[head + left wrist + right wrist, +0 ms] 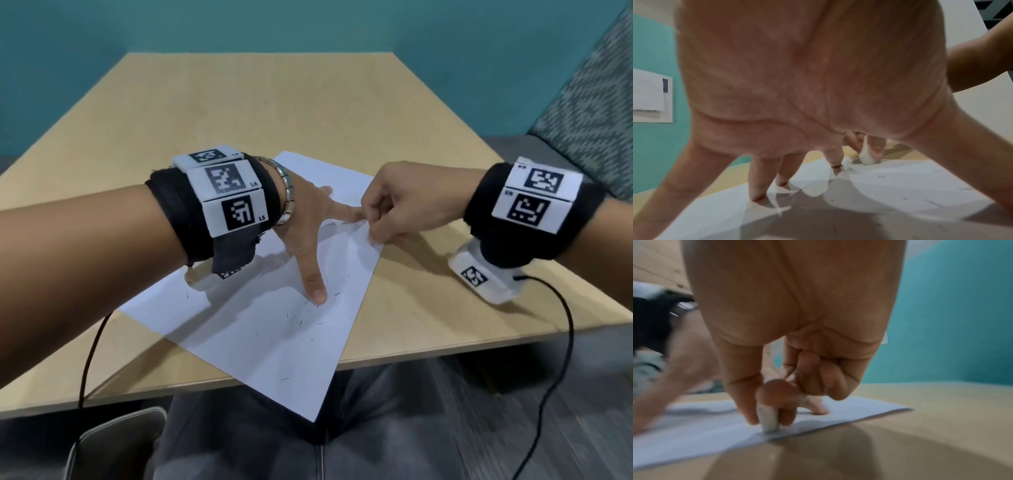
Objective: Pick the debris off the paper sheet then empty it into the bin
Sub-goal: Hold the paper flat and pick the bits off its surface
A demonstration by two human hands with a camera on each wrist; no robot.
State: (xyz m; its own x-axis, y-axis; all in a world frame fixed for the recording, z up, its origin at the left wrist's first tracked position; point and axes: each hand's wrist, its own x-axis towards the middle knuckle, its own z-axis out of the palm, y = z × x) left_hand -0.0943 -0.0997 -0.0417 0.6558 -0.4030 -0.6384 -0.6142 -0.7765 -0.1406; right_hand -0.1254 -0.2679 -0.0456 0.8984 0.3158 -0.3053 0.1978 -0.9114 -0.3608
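On the near half of the light wooden table (308,102) lies the white rectangular paper sheet (274,342), turned at an angle so that its nearest corner juts out past the table's front edge, above the person's lap. Short dark flecks of debris (301,318) lie scattered across the sheet's middle and near part. The left hand (305,222) is spread wide, fingertips (756,196) pressing the sheet flat, thumb pointing toward the near edge. The right hand (400,205) works at the sheet's right edge, thumb and forefinger pinching a small white eraser-like lump (767,420) that touches the paper just inside that edge, the other fingers curled into the palm. Beyond both hands the far table surface stretches bare to a teal wall (308,24). Thin black cables (568,325) trail from the wrist units over the front edge.
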